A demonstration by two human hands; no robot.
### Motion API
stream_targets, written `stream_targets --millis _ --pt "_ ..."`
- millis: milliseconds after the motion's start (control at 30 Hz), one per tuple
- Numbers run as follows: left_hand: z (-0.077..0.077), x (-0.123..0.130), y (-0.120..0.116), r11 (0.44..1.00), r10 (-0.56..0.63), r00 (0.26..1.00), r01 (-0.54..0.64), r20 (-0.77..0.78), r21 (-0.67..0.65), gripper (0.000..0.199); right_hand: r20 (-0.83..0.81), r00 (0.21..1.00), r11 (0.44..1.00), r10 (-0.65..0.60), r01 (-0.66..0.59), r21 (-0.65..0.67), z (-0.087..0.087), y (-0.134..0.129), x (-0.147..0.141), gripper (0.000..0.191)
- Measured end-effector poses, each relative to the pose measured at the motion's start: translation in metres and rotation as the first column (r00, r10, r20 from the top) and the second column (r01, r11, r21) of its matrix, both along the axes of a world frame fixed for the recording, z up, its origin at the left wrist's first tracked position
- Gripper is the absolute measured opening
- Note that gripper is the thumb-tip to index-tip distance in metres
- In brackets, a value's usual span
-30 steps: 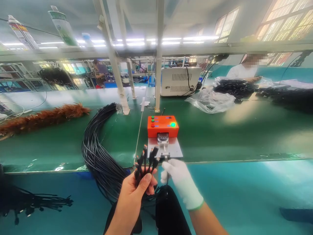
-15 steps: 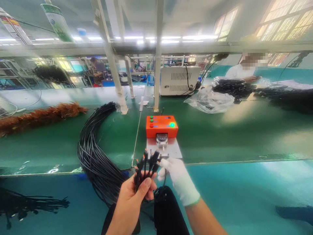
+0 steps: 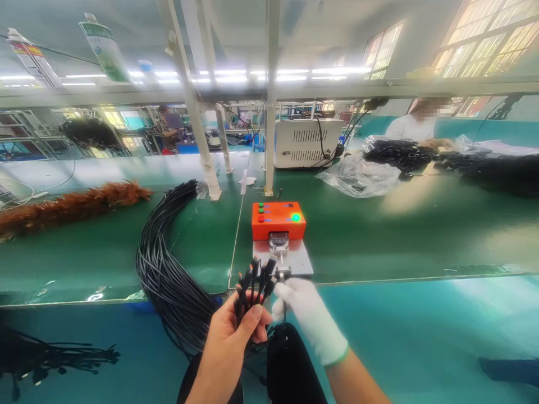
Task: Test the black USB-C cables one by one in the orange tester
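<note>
Perhaps eight plugs point(image 3: 254, 271), above left grip point(image 3: 239, 330)

Cables point(image 3: 162, 264) left of the box point(image 3: 278, 220) apparently reach the lap point(image 3: 295, 365).

Box point(image 3: 275, 221): orange
Buttons point(image 3: 261, 211) on box: two green, one red
Lamp point(image 3: 296, 217) on box: glowing green
Connectors point(image 3: 254, 270) below box: black, some orange tips
Cables point(image 3: 155, 252) left of box: black
Glove point(image 3: 307, 310) below box: white
Surface point(image 3: 379, 241) under box: green
</note>
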State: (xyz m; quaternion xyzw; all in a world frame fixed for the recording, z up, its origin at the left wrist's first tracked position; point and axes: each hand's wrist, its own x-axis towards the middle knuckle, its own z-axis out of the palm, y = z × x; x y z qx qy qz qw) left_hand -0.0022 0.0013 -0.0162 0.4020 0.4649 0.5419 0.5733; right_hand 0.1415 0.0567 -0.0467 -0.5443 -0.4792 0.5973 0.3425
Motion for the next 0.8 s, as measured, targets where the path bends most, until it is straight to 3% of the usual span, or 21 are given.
stream_targets --millis 100,167,200,267,333,400,467,567,667,800 --pt "0.0 0.0 0.0 1.0 0.023 0.999 -0.023 0.029 0.009 0.016 0.418 0.909 1.0 0.011 -0.015 0.008 0.002 -0.017 0.011 0.018" --pt "0.001 0.002 -0.001 0.999 0.035 0.999 -0.036 0.026 0.019 0.015 0.606 0.78 0.987 -0.159 0.103 0.127 0.007 -0.027 0.02 0.024" --pt "0.001 0.003 -0.001 0.999 0.038 0.999 -0.038 0.018 0.022 0.014 0.614 0.747 0.965 -0.254 0.152 0.215 0.011 -0.031 0.022 0.034" --pt "-0.001 0.006 -0.001 0.999 0.024 1.0 -0.023 -0.012 0.023 0.014 0.488 0.799 0.916 -0.351 0.184 0.357 0.023 -0.038 0.019 0.045" --pt "-0.004 0.008 0.0 1.0 0.002 0.999 -0.001 -0.038 0.026 0.014 0.231 0.933 0.897 -0.277 0.165 0.41 0.034 -0.042 0.007 0.04" --pt "-0.007 0.009 0.001 0.999 0.009 0.998 -0.006 -0.062 0.037 0.012 0.011 0.98 0.9 -0.2 0.18 0.397 0.041 -0.045 -0.007 0.029" --pt "-0.009 0.01 0.001 0.993 0.111 0.992 -0.108 -0.056 0.052 0.011 -0.125 0.961 0.902 -0.245 0.273 0.335 0.04 -0.045 -0.017 0.022" --pt "-0.009 0.008 0.0 0.968 0.243 0.969 -0.245 0.04 0.053 0.014 -0.237 0.903 0.885 -0.359 0.409 0.22 0.026 -0.038 -0.016 0.027" --pt "-0.008 0.006 -0.001 0.981 0.183 0.976 -0.189 0.118 0.04 0.014 -0.276 0.912 0.931 -0.302 0.345 0.12 0.01 -0.026 -0.008 0.025" --pt "-0.009 0.003 -0.002 0.988 0.143 0.985 -0.147 0.097 0.035 0.012 -0.296 0.929 0.965 -0.223 0.253 0.066 0.0 -0.01 -0.004 0.024"
